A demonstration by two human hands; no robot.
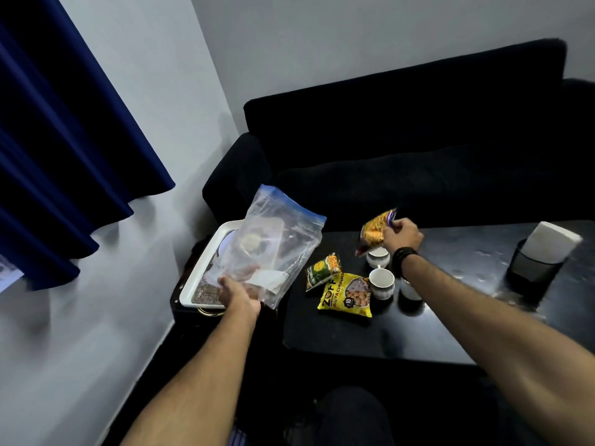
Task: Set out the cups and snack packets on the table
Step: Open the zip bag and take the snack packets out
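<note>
My left hand (240, 292) grips the bottom of a clear zip bag (273, 243) with a blue seal, held upright left of the black table (354, 336). An orange snack packet (375, 231) hangs above the table's far side, pinched in my right hand (402, 235). Just under that hand stands a white cup (377, 255). A second white cup (382, 282) sits nearer me, and a third cup (409, 290) is partly hidden behind my right forearm. A green packet (322, 271) and a yellow packet (347, 295) lie flat to the left of the cups.
A white tray (203, 272) rests on a low stand left of the table, behind the bag. A dark holder with a white paper roll (544, 252) stands at the table's right end. A black sofa (402, 149) runs behind the table. A blue curtain hangs at left.
</note>
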